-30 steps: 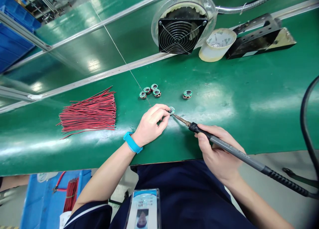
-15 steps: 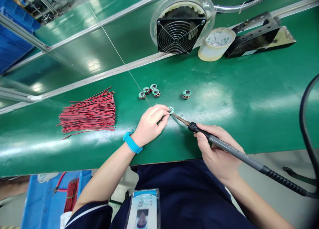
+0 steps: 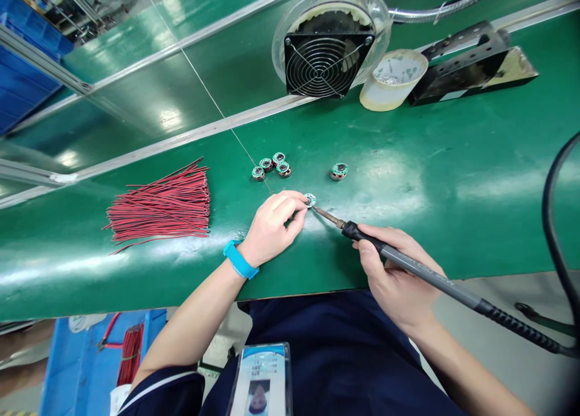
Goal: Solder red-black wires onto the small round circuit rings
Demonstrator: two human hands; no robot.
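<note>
My left hand (image 3: 277,224), with a blue wristband, pinches a small round part with a green-and-white circuit board (image 3: 310,200) at the bench's middle. The fingertips cover its left side. My right hand (image 3: 399,277) is closed around the grey and black handle of a soldering iron (image 3: 385,251). The iron's tip points up and left and meets the board's lower edge, close to my left fingers. A thin strand of wire (image 3: 240,141) runs down from the upper left to behind my left hand. Several similar round parts (image 3: 278,159) sit beyond that hand, and another round part (image 3: 339,171) lies to their right.
Red-and-black wires (image 3: 161,208) lie in a pile at left. Behind stand a fan (image 3: 319,66) in a clear hood, a tape roll (image 3: 393,81) and a black metal holder (image 3: 471,72). A blue bin (image 3: 72,361) with wires and pliers is below left; a cable (image 3: 550,223) hangs at right.
Both hands, the round part and the soldering iron stay almost in place. At the lower left edge, another person's arm shows a little more than before.
</note>
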